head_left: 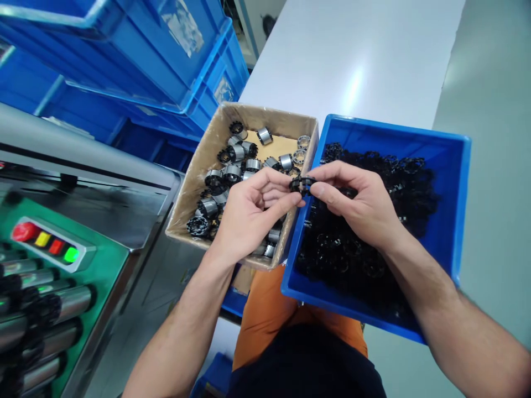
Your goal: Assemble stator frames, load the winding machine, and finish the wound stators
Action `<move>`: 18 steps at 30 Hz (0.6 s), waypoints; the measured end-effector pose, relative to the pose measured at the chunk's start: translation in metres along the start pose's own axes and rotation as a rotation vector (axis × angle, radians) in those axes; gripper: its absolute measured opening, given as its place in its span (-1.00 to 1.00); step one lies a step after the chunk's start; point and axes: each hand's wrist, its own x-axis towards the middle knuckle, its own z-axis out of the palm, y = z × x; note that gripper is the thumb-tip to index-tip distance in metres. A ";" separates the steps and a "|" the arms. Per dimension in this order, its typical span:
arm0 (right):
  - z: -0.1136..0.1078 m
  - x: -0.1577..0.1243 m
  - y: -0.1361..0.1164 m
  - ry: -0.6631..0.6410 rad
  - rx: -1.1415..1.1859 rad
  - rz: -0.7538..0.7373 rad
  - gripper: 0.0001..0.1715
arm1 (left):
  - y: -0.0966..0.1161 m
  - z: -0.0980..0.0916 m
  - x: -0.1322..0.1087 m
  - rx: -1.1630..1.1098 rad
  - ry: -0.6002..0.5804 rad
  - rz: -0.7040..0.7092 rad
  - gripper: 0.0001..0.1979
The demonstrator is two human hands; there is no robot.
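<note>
Small black toothed ring (302, 184), plastic-looking, pinched between fingertips of left hand (249, 213) and right hand (360, 202), held above the seam where cardboard box (186, 193) meets blue bin (452, 221). Ring sits roughly edge-on to the camera, partly hidden by fingers; fine detail unreadable. Both hands close on it from opposite sides, thumbs underneath.

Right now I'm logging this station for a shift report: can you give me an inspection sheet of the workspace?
Surface: white table, bare at the far end.
Job's things: black ring held over blue bin of black rings.
Clutter: cardboard box of metal-and-black parts.
Grip: left hand and right hand both pinch the ring.
Cables: nothing seen.
Surroundings: stacked blue crates, green machine panel with coloured buttons.
</note>
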 end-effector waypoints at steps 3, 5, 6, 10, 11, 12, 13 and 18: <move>-0.006 0.002 -0.001 0.003 0.080 0.047 -0.50 | 0.009 -0.010 0.021 0.097 -0.089 0.067 -0.56; -0.010 0.003 -0.002 0.082 0.103 0.041 -0.43 | 0.008 -0.015 0.050 0.239 -0.072 0.174 -0.60; -0.013 0.004 -0.001 0.126 0.107 0.032 -0.40 | 0.005 -0.017 0.067 0.351 -0.043 0.220 -0.64; -0.021 0.009 0.005 0.218 0.093 0.001 -0.37 | -0.017 -0.010 0.138 0.975 -0.082 0.108 -0.68; -0.023 0.011 0.008 0.217 0.080 -0.009 -0.35 | -0.022 -0.006 0.152 1.096 -0.110 0.053 -0.63; -0.024 0.011 0.010 0.209 0.065 -0.017 -0.29 | -0.026 -0.002 0.163 1.184 -0.128 0.015 -0.60; -0.024 0.012 0.012 0.194 0.051 -0.020 -0.22 | -0.029 0.002 0.172 1.237 -0.134 -0.003 -0.59; -0.022 0.005 0.013 0.087 0.014 0.002 -0.33 | -0.030 -0.003 0.179 1.193 -0.064 0.022 -0.77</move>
